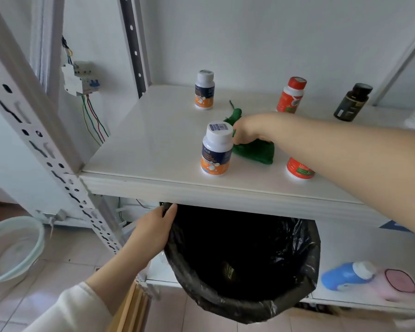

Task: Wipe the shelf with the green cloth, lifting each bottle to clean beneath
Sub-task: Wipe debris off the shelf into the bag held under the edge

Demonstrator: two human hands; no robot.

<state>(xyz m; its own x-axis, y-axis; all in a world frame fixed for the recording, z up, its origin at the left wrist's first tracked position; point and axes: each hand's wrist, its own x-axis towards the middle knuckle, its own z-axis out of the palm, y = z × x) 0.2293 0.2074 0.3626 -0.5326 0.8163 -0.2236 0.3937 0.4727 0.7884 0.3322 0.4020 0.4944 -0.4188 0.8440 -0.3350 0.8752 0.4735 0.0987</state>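
On the white shelf (153,140), seen from the head camera, the right hand (252,130) is closed around the bunched green cloth (254,152), which rests on the board just beside the near blue-and-orange bottle (216,149). The left hand (153,228) grips the rim of a bin lined with a black bag (244,259), held below the shelf edge. All bottles in view stand on the board: the far blue-and-orange one (204,90), two red ones (291,95) (298,170) and a dark one (352,102). None is lifted, so by my reading the cleaning beneath them remains.
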